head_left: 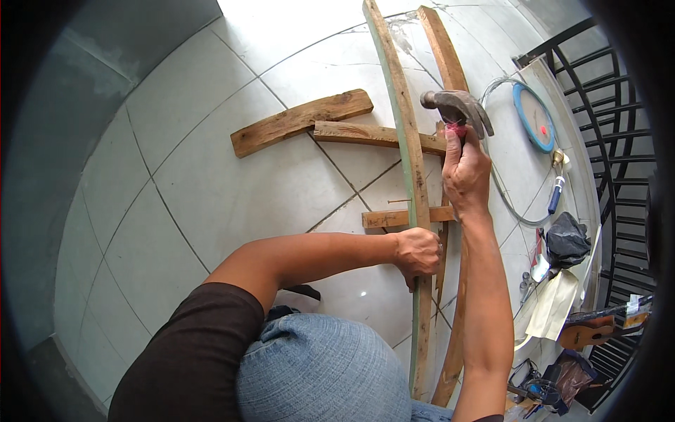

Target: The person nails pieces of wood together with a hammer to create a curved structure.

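Observation:
My right hand (464, 169) grips a claw hammer (450, 105) high on its pink-marked handle, just under the metal head, over the right side of the frame. My left hand (418, 253) is closed round a long green-sided plank (411, 162) running away from me. A nail (398, 201) juts leftward from that plank above my left hand, beside a short crosspiece (383, 219). A longer crosspiece (355, 133) crosses farther up. A second long board (443, 53) lies to the right, partly hidden by my right arm.
A loose block (274, 130) lies on the tiled floor (183, 211). At right are a coiled hose with a blue disc (527, 112), a torch-like tool (555, 193), a black bag (566, 239), a small guitar (583, 332), clutter and black metal railings (612, 141). A grey wall bounds the left.

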`<state>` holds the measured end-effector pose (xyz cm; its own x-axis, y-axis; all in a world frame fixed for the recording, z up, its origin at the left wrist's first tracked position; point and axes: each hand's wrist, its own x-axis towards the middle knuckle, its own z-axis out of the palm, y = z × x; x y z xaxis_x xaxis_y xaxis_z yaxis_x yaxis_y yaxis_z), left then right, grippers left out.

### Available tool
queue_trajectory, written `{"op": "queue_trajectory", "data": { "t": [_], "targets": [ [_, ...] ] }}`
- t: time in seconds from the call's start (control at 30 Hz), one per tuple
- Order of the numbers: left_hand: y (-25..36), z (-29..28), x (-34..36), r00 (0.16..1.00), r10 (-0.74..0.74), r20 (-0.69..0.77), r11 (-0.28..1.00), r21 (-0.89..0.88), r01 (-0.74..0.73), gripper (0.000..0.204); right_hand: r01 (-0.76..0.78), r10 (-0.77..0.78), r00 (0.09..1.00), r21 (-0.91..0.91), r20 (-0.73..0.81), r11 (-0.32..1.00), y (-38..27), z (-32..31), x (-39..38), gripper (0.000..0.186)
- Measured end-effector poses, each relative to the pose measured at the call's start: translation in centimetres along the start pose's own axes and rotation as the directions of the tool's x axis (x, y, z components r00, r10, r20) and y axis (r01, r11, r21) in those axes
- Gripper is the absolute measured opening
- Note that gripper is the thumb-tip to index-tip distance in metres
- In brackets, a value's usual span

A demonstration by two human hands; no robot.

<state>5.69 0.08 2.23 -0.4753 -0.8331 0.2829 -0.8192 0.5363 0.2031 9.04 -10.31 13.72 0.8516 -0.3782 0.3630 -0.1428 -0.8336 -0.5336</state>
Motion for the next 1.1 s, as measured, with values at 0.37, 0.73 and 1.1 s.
{"op": "queue_trajectory", "data": {
  "t": [0.37,0.73,1.1],
  "targets": [
    [0.2,0.3,-0.5,1.0,0.013,-0.013,1.0,0.013,-0.013,0.057,0.045,-0.045,0.995,0.004,-0.086,0.999,-0.4,2.5,1.5,0.032],
    [-0.1,0.6,0.1,1.0,-0.001,-0.021,1.0,0.01,0.001,0.056,0.009,0.0,0.998,-0.148,0.06,0.989,3.0,2.9,0.1,0.028],
    [0.3,0.1,-0.3,1.0,-0.001,0.005,0.999,0.04,0.001,0.054,0.132,-0.134,0.984,-0.023,-0.115,0.991,0.4,4.2,5.1,0.026]
  ]
}}
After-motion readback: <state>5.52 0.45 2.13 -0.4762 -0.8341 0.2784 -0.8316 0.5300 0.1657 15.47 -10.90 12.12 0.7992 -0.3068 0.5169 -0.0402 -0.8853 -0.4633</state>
